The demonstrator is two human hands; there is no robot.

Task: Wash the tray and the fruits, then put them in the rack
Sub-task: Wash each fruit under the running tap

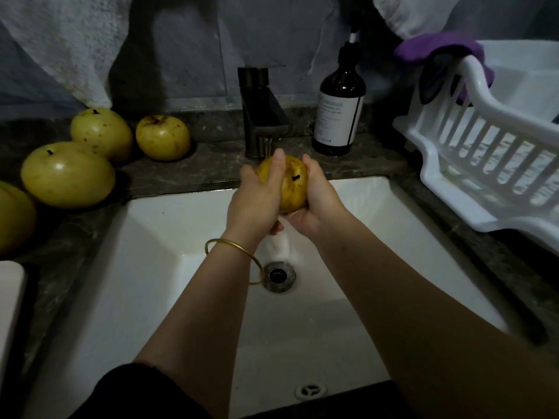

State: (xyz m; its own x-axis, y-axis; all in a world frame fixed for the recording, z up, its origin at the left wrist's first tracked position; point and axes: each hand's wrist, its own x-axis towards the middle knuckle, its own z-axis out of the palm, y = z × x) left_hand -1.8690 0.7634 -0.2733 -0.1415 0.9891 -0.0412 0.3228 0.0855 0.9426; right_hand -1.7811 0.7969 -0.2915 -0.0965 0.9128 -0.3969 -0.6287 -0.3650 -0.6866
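A yellow-green fruit (295, 186) with a short dark stem is held over the white sink (169, 237), right under the running tap (263, 116). My left hand (260, 198) wraps its left side with fingers curled over the top. My right hand (314, 204) cups it from the right and below. Water falls past the fruit toward the drain (278, 276). Several more yellow-green fruits (68, 175) lie on the dark counter at the left. A white slatted rack (490, 152) stands on the counter at the right.
A brown pump bottle (338, 101) stands right of the tap. A purple cloth (438, 48) hangs over the rack's far rim. A white object (9, 297) shows at the left edge. The dark stone counter (211, 164) surrounds the sink.
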